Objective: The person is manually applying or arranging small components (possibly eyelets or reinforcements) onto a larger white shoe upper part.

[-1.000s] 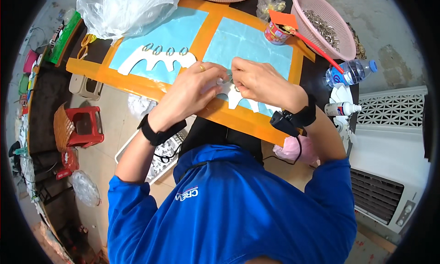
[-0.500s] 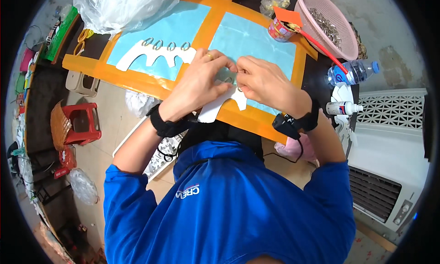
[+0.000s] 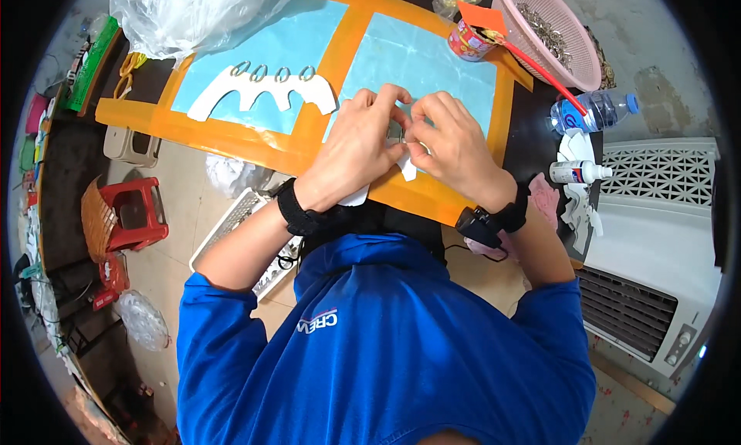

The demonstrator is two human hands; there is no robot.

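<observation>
My left hand (image 3: 359, 145) is closed on a white scalloped flat piece (image 3: 408, 167) over the near edge of the work mat. Most of that piece is hidden under my hands; only a tooth and one end show. Close against my left fingertips, my right hand (image 3: 457, 145) is pinched shut above the piece's upper edge. What it holds is too small and covered to make out. To the left lies a similar white scalloped piece (image 3: 266, 90) with several oval metal rings (image 3: 259, 73) along its far edge.
A clear plastic bag (image 3: 193, 16) covers the mat's far left. At the right stand a pink basket (image 3: 505, 28) of metal bits, a red cup (image 3: 467, 43), a water bottle (image 3: 610, 111) and a white squeeze bottle (image 3: 579, 172). A white air cooler (image 3: 656, 229) flanks the table.
Both hands have turned and shifted slightly with the white piece, which is now more covered. My right fingers have lifted a little from it. The view has moved slightly.
</observation>
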